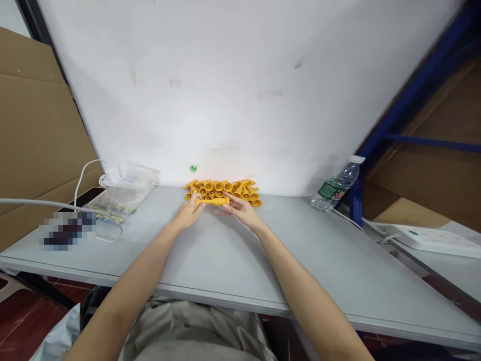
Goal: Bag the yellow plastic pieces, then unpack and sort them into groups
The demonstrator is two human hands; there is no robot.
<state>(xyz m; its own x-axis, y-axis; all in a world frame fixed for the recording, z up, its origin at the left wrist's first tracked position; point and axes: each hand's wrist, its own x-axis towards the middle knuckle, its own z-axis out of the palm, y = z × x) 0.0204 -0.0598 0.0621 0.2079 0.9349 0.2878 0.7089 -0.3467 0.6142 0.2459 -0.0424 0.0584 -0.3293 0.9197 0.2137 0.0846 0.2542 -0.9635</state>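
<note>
A yellow plastic piece point(215, 201), long with a ridged stem and a wider end, lies level between my two hands. My left hand point(189, 210) is closed on its left end, at the narrow part. At the wider right end, the fingers of my right hand point(243, 209) are wrapped about the piece. Right behind it, against the wall, is a stacked pile of similar yellow pieces point(246, 190), several of them with round hollow ends facing me. My fingers partly hide the front of the pile.
A clear water bottle point(336, 184) with a green label leans at the right. On the left are a clear plastic bag point(130, 193), a phone point(88, 196) and a white cable point(80, 183). A cardboard box point(41, 130) stands far left, a white power strip point(432, 238) far right.
</note>
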